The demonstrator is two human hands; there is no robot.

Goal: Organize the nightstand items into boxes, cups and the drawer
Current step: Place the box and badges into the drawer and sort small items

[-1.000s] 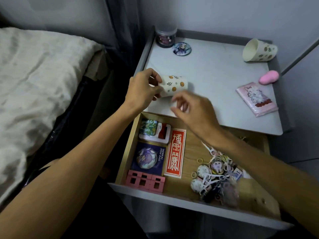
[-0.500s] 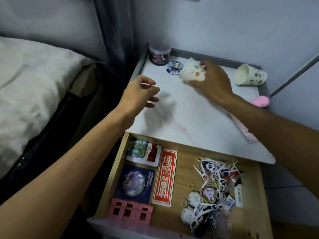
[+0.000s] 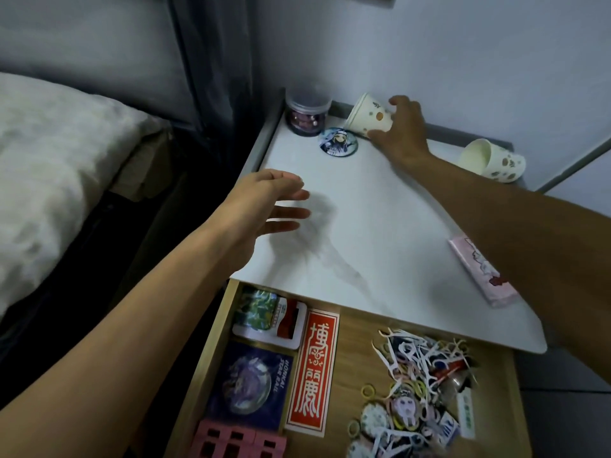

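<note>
- The nightstand top (image 3: 380,226) is mostly bare; the open drawer (image 3: 357,365) below it holds the clutter, so the sorting looks barely begun.
- The right hand (image 3: 401,132) has its fingers wrapped on a spotted paper cup (image 3: 367,115), tipped with its mouth toward the lidded jar (image 3: 307,112), at the back edge near the wall. Set down at that tilt it could roll, knocking the round badge (image 3: 339,142) just beside it or bumping the jar.
- The left hand (image 3: 264,206) hovers over the tabletop's left side, fingers apart and holding nothing; being so near the edge, a sweep could push something off toward the bed (image 3: 59,153).
- A second paper cup (image 3: 492,161) lies on its side at the back right, free to roll.
- The tangle of floss picks and hair ties (image 3: 416,385) in the drawer would likely snag and scatter if grabbed by the handful.
- Hidden: the right forearm covers part of the pink tissue pack (image 3: 476,276); the pink blocks (image 3: 238,441) and the drawer front are cut off below; the jar's contents are too dark to tell.
</note>
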